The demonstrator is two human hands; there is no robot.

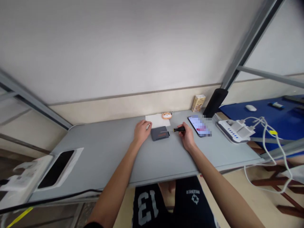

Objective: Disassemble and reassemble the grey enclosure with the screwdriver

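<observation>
A small dark grey box (159, 134) with reddish-orange marking and a row of vent slots lies on the grey desk. My right hand (187, 136), to the right of it, is closed around the black handle of a screwdriver (179, 129). Its thin metal shaft points left, with the tip over the top of the box. Just left of the box, my left hand (142, 130) rests with thumb and fingers drawn together at the edge of a white paper sheet (155, 119). Anything between those fingertips is too small to make out.
An orange and white oval trinket (167, 116) lies on the paper. Rightward are a lit phone (198, 126), a small carton (198, 103), a black cylinder (215, 103) and a white power strip (234, 131) with cables. A black-screened device (56, 169) lies at the left.
</observation>
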